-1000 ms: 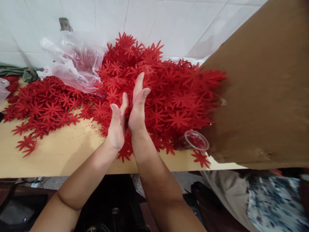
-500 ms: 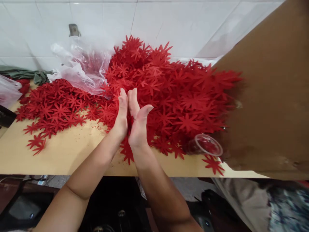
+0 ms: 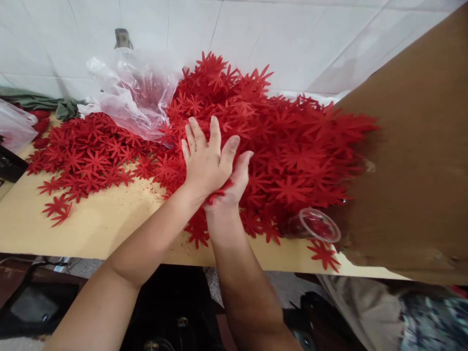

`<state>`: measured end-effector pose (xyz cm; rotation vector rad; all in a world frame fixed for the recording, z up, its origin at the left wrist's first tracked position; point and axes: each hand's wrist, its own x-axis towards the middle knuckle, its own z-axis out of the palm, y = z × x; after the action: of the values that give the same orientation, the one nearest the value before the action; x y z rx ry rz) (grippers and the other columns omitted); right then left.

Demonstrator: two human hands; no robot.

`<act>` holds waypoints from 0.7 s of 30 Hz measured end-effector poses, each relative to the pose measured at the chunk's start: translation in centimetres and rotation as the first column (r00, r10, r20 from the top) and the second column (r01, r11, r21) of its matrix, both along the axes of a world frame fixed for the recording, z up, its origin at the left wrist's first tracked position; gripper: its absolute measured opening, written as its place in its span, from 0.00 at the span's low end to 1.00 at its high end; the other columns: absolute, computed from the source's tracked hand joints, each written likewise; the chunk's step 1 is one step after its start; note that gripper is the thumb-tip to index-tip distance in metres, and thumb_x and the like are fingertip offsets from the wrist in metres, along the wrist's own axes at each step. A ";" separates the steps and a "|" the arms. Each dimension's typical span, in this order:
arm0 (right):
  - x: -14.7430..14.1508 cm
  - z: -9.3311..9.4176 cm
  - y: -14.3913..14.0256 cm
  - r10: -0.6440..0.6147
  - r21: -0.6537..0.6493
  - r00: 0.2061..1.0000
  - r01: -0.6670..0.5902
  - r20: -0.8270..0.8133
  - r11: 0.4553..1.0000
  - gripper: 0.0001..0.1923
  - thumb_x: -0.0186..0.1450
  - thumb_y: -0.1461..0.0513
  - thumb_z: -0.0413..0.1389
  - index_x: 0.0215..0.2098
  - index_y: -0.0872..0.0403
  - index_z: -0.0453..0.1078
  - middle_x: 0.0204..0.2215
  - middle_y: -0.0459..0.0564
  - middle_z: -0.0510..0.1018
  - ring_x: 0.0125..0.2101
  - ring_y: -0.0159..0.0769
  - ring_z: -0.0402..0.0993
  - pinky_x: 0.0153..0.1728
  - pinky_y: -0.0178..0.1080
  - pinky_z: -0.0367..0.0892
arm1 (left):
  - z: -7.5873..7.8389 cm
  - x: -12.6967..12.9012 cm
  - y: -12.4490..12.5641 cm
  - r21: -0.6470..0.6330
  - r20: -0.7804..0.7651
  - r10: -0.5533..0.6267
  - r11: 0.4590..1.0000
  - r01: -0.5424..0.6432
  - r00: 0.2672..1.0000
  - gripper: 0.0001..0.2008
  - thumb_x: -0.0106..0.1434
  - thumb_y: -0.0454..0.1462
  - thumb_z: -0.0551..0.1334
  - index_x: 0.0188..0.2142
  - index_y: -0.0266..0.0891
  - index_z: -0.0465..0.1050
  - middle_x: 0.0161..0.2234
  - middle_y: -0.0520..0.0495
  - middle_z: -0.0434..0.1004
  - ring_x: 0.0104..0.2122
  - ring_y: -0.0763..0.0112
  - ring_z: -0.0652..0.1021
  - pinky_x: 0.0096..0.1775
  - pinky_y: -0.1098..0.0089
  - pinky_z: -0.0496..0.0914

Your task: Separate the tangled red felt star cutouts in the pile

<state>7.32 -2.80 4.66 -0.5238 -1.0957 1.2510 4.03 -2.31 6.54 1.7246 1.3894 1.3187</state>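
Cut-outs in hand: a few red cut-outs [image 3: 218,193] are lying pressed between the two palms; only a red edge is showing near the wrists, so the count cannot be told.
Handling: the pieces are appearing thin, light and limp, like felt or foam sheet. They are likely bending rather than breaking, and the narrow points are likely snagging on neighbours. A flat press over the centre is judged safer than a pull on one tip.
Appearance: each piece is showing as a flat, many-pointed star or flower shape in matte, uniform red.
Left hand: the left hand [image 3: 205,163] is lying palm-down on top, fingers straight, slightly spread and not curled, covering the pieces.
Right hand: the right hand [image 3: 234,181] is lying beneath, palm-up, fingers extended and only partly visible; it is supporting the pieces from below.
Location: the hands are sitting just above the front slope of the large pile [image 3: 278,141], near the table edge.
Second heap: a flatter spread of the same shapes [image 3: 87,156] is lying to the left, with a few strays nearer the edge.
Plastic bag: a clear plastic bag [image 3: 135,92] is resting against the pile at the rear left.
Cup: a clear plastic cup [image 3: 312,225] is lying on its side at the pile's right foot.
Cardboard: a brown cardboard panel [image 3: 413,161] is standing at the right, touching the pile.
Surface: a pale wooden table [image 3: 102,229] is bearing everything, with a white tiled wall [image 3: 292,34] behind.
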 end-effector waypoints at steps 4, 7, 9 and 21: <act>0.9 0.1 1.1 0.048 -0.091 0.995 -0.055 -0.084 0.994 0.40 0.58 0.45 0.22 0.64 0.51 0.42 0.62 0.52 0.59 0.58 0.36 0.63 0.60 0.54 0.48 | 0.5 1.3 -0.7 -0.102 -0.095 -0.016 0.995 0.006 0.995 0.30 0.63 0.52 0.45 0.61 0.44 0.51 0.67 0.50 0.34 0.66 0.61 0.33 0.63 0.56 0.32; 1.3 0.4 0.6 -0.125 -0.081 0.974 0.111 -0.190 0.990 0.36 0.60 0.45 0.26 0.65 0.47 0.35 0.66 0.51 0.46 0.60 0.33 0.59 0.60 0.53 0.49 | 1.1 2.1 -2.0 -0.065 -0.204 -0.102 0.994 0.090 0.974 0.30 0.64 0.50 0.44 0.62 0.42 0.51 0.67 0.48 0.35 0.66 0.61 0.36 0.63 0.57 0.32; 1.6 0.6 0.3 -0.176 -0.064 0.965 0.167 -0.196 0.984 0.36 0.61 0.46 0.25 0.64 0.49 0.36 0.66 0.52 0.44 0.60 0.31 0.58 0.61 0.50 0.49 | 1.5 2.4 -1.9 -0.058 -0.213 -0.137 0.990 0.128 0.967 0.30 0.64 0.50 0.45 0.62 0.41 0.51 0.67 0.48 0.37 0.66 0.61 0.36 0.63 0.58 0.32; 2.2 2.3 6.7 0.049 -0.238 0.998 -0.039 0.035 0.970 0.46 0.56 0.47 0.14 0.61 0.62 0.45 0.56 0.57 0.68 0.62 0.31 0.52 0.62 0.53 0.32 | 2.2 1.6 4.9 -0.238 -0.154 0.019 0.970 -0.056 0.988 0.36 0.63 0.56 0.40 0.63 0.37 0.47 0.67 0.43 0.32 0.64 0.57 0.31 0.62 0.54 0.32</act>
<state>9.53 3.87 6.94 -0.7119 -1.0010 1.4254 5.62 2.61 8.71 1.6653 1.6028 1.0062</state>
